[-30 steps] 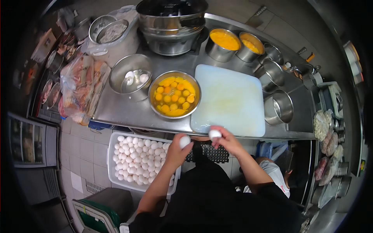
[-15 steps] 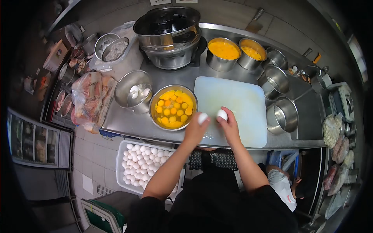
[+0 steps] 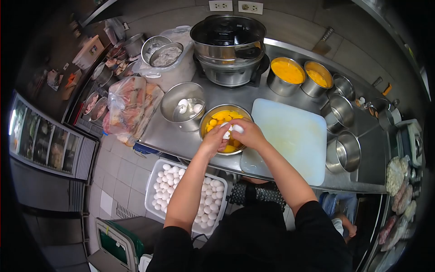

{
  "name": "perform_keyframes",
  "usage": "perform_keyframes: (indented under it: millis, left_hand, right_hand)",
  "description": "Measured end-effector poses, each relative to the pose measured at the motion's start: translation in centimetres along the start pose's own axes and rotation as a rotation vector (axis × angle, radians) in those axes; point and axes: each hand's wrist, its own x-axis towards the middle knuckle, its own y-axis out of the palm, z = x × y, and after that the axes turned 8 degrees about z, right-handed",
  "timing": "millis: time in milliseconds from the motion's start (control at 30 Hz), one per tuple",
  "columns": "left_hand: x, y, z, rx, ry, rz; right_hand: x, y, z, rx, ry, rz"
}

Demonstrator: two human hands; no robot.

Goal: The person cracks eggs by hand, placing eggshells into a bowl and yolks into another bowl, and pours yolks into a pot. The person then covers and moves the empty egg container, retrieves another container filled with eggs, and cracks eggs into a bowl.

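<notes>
My left hand (image 3: pixel 213 140) and my right hand (image 3: pixel 251 133) meet above a steel bowl (image 3: pixel 202 124) full of raw egg yolks (image 3: pixel 230 114). White egg (image 3: pixel 237 128) shows between the fingers of my right hand. Another white egg (image 3: pixel 226 134) is gripped in my left, partly covered by the fingers; whether either shell is split I cannot tell. Left of the yolks stands a second steel bowl (image 3: pixel 170 100) with pieces of eggshell (image 3: pixel 183 104) in it. A white cutting board (image 3: pixel 290 140) lies to the right, close to my right forearm.
Below the counter edge sits a white tub (image 3: pixel 150 188) of whole eggs (image 3: pixel 211 199). Two steel pots (image 3: pixel 284 86) of yellow egg and several other steel pots (image 3: pixel 344 152) line the right side. Bagged meat (image 3: pixel 129 106) lies left. Another person's arm (image 3: pixel 348 225) shows low right.
Both hands have moved from over the cutting board's left side to above the yolk bowl, coming together with their eggs. The whole view has shifted as the head moved.
</notes>
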Motion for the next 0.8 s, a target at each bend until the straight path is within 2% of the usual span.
perform_keyframes:
  millis: [133,200,267,300,333,367,400,433,500,533,600,633,667,700,767,800]
  left_hand:
    - [-0.3,0.4,-0.2,0.112,0.006,-0.049]
    - [-0.5,1.0,-0.8,0.18,-0.013,-0.081]
    - [-0.8,1.6,-2.0,0.587,0.156,-0.15]
    - [-0.4,1.3,-2.3,0.586,0.155,-0.15]
    - [0.2,0.9,-2.5,0.644,0.291,-0.159]
    - [0.7,0.4,-2.7,0.701,0.427,-0.168]
    - [-0.8,1.4,-4.9,0.7,0.32,-0.203]
    - [-0.5,0.3,-5.5,0.7,0.318,-0.204]
    - [0.2,-2.4,-7.4,0.978,0.466,-0.446]
    - [0.2,-3.8,-9.0,1.03,0.422,-0.49]
    - [-0.1,-6.6,-10.7,1.078,0.375,-0.536]
    - [-0.3,-8.0,-10.8,1.446,0.276,-0.765]
    - [-0.2,-8.9,-10.5,1.809,0.155,-0.994]
    - [-0.3,-8.7,-10.5,1.806,0.154,-0.994]
    - [-1.1,-8.2,-10.4,1.83,0.49,-1.018]
    - [-1.5,-6.7,-10.1,1.655,0.466,-0.793]
  right_hand:
    - [0.0,-0.1,0.3,-0.061,0.013,-0.032]
    - [0.1,-0.6,0.2,-0.244,-0.182,-0.127]
    - [0.2,-0.9,0.4,-0.34,-0.254,-0.201]
    - [0.4,-1.2,0.9,-0.433,-0.33,-0.271]
    - [0.6,-1.6,1.9,-0.432,-0.33,-0.269]
    - [0.7,-1.9,2.8,-0.322,-0.291,-0.283]
    - [0.9,-2.1,3.4,-0.212,-0.251,-0.298]
    - [1.0,-1.7,3.1,-0.211,-0.25,-0.297]
    - [1.2,-0.9,2.3,0.142,-0.04,-0.319]
    - [1.3,-1.0,2.1,0.141,-0.038,-0.319]
    - [1.4,-1.0,1.7,0.718,0.318,0.001]
    - [1.5,-0.5,1.2,0.717,0.322,0.006]
    - [1.6,0.1,0.7,0.876,0.388,0.06]
    - [1.8,0.3,0.5,1.034,0.453,0.113]
    - [2.2,0.5,0.1,1.0,0.481,0.144]
    - [2.2,0.7,0.0,0.967,0.51,0.179]
